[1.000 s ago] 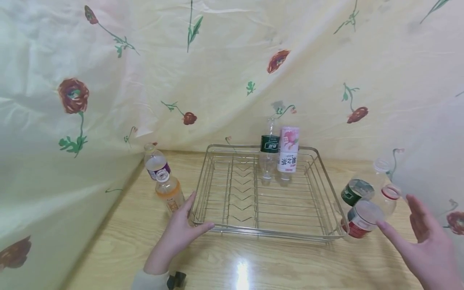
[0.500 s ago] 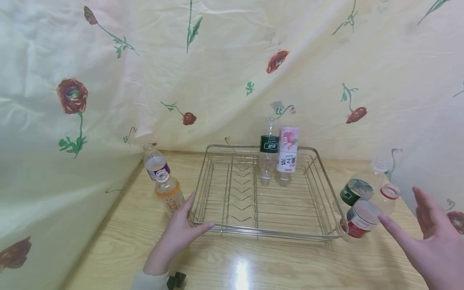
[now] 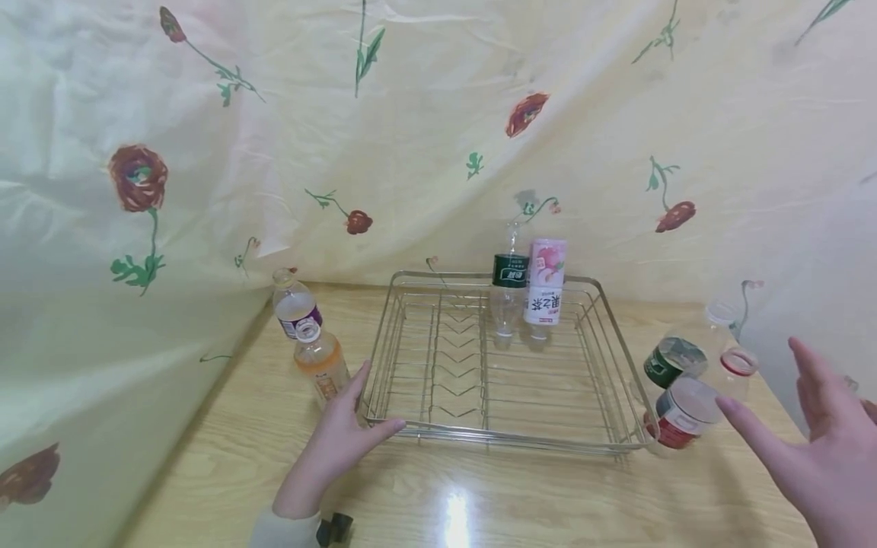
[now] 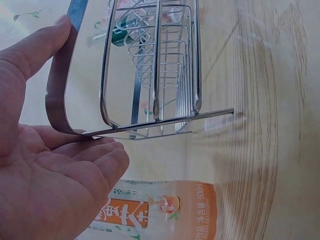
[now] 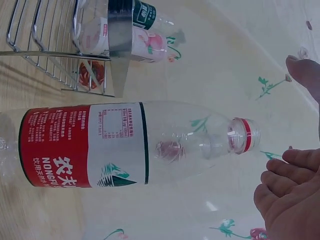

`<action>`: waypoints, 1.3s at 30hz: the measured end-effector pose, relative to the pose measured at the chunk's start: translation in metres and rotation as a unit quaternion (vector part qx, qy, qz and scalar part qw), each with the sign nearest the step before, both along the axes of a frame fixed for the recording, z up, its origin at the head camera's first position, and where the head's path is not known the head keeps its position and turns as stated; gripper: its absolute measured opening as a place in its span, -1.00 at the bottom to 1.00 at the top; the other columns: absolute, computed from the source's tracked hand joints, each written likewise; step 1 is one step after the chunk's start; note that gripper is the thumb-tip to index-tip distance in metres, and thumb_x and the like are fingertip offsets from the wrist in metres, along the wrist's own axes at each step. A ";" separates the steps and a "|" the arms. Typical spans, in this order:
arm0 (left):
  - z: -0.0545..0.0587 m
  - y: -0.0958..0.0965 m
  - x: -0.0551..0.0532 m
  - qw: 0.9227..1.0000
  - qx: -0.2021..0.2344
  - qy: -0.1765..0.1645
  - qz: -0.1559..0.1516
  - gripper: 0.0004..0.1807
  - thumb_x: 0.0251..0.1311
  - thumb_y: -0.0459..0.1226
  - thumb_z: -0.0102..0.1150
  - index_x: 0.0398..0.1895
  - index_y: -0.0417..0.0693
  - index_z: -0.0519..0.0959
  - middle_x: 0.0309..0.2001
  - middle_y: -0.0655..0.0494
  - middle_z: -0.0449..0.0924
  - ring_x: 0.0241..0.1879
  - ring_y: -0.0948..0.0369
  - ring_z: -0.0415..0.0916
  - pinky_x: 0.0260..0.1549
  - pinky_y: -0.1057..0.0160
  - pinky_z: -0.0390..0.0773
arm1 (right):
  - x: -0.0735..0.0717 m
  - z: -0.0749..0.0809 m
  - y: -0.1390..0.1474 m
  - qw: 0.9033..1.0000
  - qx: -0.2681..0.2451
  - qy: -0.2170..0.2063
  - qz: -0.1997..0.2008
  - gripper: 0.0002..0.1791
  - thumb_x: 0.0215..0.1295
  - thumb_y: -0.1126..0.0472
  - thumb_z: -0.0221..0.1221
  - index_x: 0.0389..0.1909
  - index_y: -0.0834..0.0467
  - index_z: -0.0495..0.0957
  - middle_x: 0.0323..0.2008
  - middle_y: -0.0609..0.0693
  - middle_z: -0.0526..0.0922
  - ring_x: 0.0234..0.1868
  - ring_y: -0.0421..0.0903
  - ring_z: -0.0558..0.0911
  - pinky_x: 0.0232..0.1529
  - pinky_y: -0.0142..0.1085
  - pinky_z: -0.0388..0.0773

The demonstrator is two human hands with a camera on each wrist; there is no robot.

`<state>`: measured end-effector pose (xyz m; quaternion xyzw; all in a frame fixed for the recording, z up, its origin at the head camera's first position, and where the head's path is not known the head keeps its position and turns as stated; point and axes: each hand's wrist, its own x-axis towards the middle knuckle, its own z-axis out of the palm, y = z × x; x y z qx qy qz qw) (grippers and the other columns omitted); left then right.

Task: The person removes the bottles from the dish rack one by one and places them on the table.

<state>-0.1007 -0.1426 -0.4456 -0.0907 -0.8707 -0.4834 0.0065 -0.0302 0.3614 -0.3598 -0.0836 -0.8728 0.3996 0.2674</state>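
Right hand point(image 3: 822, 468) has edged rightward, spread near a red-labelled bottle point(image 5: 120, 145); spread left hand point(image 3: 334, 441) touches rack point(image 3: 514, 439).

Your left hand point(image 3: 339, 435) stretches forward, thumb point(image 3: 381, 434) spread wide from the fingers point(image 3: 352, 390). Your right hand point(image 3: 818, 449), well apart from it, shows a similar spread pose.

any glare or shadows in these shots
Head view: a white glare spot on the wooden table and a soft shadow near the right hand; left wrist view: bright highlights on the metal rack; right wrist view: a small glint on the flowered cloth.
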 end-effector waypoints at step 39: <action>0.002 0.000 0.000 1.000 -0.005 0.004 -0.001 0.23 0.04 0.09 0.54 0.63 -0.12 -0.01 0.54 -0.20 0.04 0.47 -0.21 0.05 0.35 -0.20 0.17 | -0.019 0.036 -0.034 0.985 0.093 0.118 0.086 0.20 -0.22 0.52 0.56 0.53 -0.10 0.30 0.45 0.01 0.34 0.41 -0.30 0.26 0.33 -0.56 0.14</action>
